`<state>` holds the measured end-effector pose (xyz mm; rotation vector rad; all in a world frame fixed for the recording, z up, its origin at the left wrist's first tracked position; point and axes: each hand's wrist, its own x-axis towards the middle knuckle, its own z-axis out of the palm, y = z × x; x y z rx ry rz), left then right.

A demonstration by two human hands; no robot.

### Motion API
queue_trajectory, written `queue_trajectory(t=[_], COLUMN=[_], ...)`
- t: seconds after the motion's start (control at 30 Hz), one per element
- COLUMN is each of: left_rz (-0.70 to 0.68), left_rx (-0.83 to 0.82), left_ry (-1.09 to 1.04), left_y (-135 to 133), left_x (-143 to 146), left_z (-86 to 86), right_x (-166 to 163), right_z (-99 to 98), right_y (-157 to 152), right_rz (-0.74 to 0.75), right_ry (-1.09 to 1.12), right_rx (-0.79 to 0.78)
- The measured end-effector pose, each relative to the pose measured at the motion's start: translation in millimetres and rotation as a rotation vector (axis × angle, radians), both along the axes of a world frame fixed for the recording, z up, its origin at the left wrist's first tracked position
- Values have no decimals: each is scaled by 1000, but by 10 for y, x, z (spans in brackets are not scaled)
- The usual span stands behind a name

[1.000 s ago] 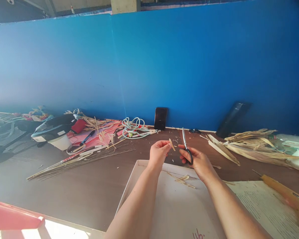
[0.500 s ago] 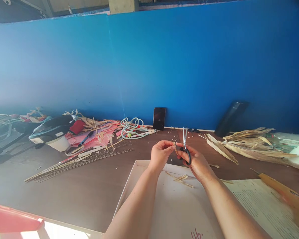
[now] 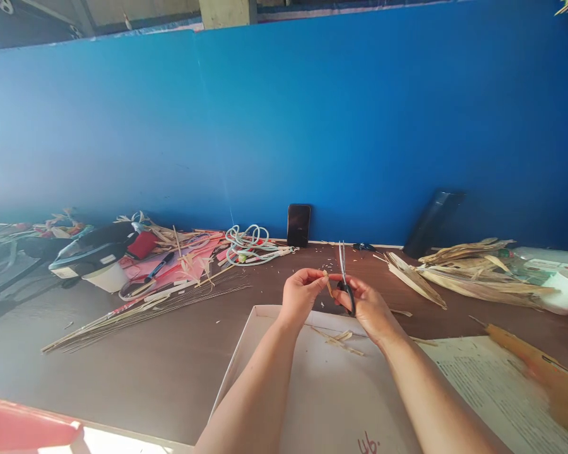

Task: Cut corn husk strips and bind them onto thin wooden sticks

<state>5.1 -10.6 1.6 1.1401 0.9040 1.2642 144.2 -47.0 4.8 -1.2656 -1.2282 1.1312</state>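
Note:
My left hand [image 3: 301, 294] pinches a small tan strip of dried leaf [image 3: 328, 284] between thumb and fingertips. My right hand [image 3: 366, 306] is closed round the black handles of a pair of scissors [image 3: 343, 276], whose blades point up and away, right beside the strip. Both hands hover over the far edge of a shallow white cardboard tray [image 3: 246, 353]. A few cut tan scraps [image 3: 338, 339] lie in the tray just below the hands.
A brown table [image 3: 170, 359] meets a blue wall. Dried husks [image 3: 459, 268] lie at the right, thin sticks [image 3: 142, 309] and a coiled cord [image 3: 248, 244] at the left. A phone [image 3: 298, 225] leans on the wall. A glue gun [image 3: 544, 369] rests on printed paper [image 3: 492, 391].
My two hands have come closer together; the scissors have swung upright beside the strip. The view has shifted slightly right.

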Motion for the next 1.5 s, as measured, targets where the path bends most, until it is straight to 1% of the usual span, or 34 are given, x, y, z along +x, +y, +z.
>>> queue_trajectory(t=[0.23,0.3,0.4,0.47,0.57,0.63,0.67,0.73,0.83,0.97,1.03,1.1,1.13,1.2,1.27,1.3,1.4,1.5], left_rz=[55,65,52,-64,-345,-501,-539,-563,-520,-385,-319,-292,-304,-373,-441,-453,-428,-412], left_rx=[-22,-28,-26,4,90,159,188,231,232,161,188,275,322,382,393,394,403,412], left_ry=[72,72,114,219,543,718,807,960,1147,1376,1447,1460,1451,1434,1433,1437,1454,1470], left_y=[10,26,21,-17,-103,-149,-164,-178,-178,-181,-184,-185,-184,-181,-177,-177,-182,-198], left_x=[3,-13,-61,-104,-166,-200,-216,-248,-303,-365,-375,-363,-351,-319,-287,-275,-254,-241], left_z=[13,14,39,72,117,136,144,162,207,264,273,264,253,219,175,152,101,99], right_x=[11,22,53,78,101,101,97,88,77,72,72,72,72,74,76,78,79,76], right_z=[-30,-50,-104,-150,-218,-256,-270,-287,-280,-250,-248,-253,-256,-256,-249,-244,-232,-228], right_y=[21,41,88,122,163,182,190,198,191,168,166,168,170,171,170,168,164,163], right_rz=[-1,-49,-170,-237,-268,-262,-259,-253,-245,-246,-246,-248,-250,-250,-246,-241,-236,-234], right_ry=[25,23,9,25,67,78,82,86,76,77,82,80,74,56,38,30,16,11], right_rx=[22,21,12,15,42,64,75,91,83,62,63,73,78,77,67,62,63,69])
